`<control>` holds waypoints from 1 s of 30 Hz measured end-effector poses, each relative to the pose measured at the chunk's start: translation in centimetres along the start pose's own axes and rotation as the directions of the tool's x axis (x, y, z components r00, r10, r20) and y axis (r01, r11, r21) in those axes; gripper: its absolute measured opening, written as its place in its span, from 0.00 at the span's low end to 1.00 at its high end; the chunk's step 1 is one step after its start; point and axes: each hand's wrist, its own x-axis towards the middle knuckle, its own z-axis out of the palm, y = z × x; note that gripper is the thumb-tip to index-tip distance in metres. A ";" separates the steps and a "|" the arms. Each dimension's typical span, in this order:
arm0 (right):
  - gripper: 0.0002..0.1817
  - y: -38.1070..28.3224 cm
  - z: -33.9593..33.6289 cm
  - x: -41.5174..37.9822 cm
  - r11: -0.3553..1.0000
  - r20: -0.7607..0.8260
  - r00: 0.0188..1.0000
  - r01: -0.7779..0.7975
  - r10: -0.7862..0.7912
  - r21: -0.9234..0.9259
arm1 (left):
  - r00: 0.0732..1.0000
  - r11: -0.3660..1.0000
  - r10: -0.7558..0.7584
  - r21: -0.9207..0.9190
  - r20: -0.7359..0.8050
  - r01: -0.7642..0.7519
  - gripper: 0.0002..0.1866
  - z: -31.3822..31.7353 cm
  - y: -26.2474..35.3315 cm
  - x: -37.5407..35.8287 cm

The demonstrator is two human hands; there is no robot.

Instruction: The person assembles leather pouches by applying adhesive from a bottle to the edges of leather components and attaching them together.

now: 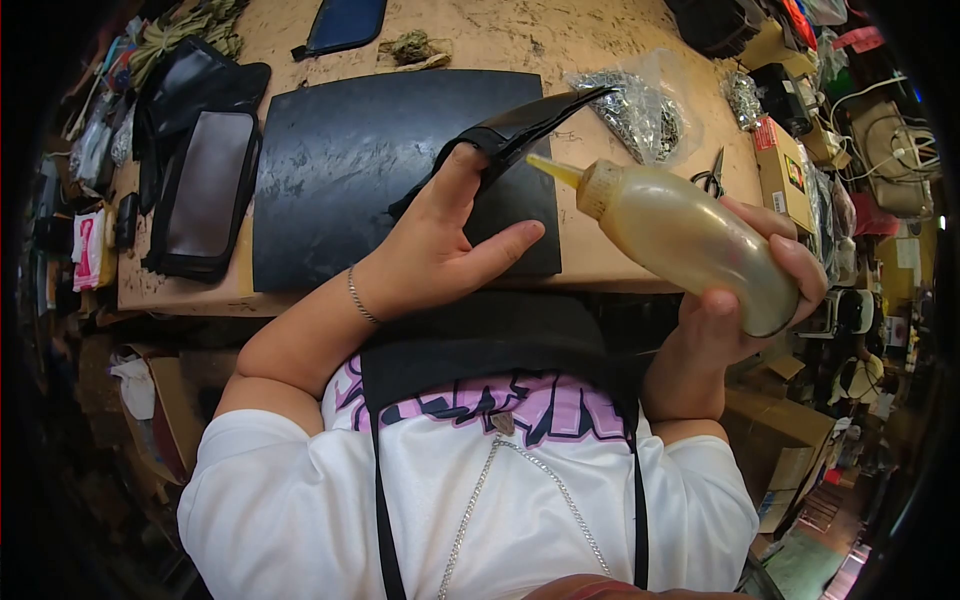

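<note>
My right hand is wrapped round a translucent squeeze bottle, whose yellow nozzle points up and to the left. Just left of the nozzle, a folded black leather-like piece is tilted above a dark mat. My left hand touches this piece with its upper fingers, which are partly hidden by it; the thumb stretches out apart toward the bottle. Nozzle and black piece are close together, and whether they touch is unclear.
Black pouches are stacked at the left of the worktable. A plastic bag of metal parts and black scissors lie at the right, near a small cardboard box. A blue-black pouch is at the back.
</note>
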 end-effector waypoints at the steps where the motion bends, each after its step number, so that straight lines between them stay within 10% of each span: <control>1: 0.35 -0.1 0.1 0.0 1.000 -0.014 1.000 0.006 -0.005 0.015 | 1.000 1.000 0.005 -0.004 -0.004 -0.005 0.36 0.1 -0.1 0.0; 30: 0.37 0.4 0.4 -0.5 0.979 0.173 0.979 0.137 -0.111 -0.149 | 1.000 1.000 -0.001 -0.016 -0.006 0.001 0.35 0.7 0.1 0.1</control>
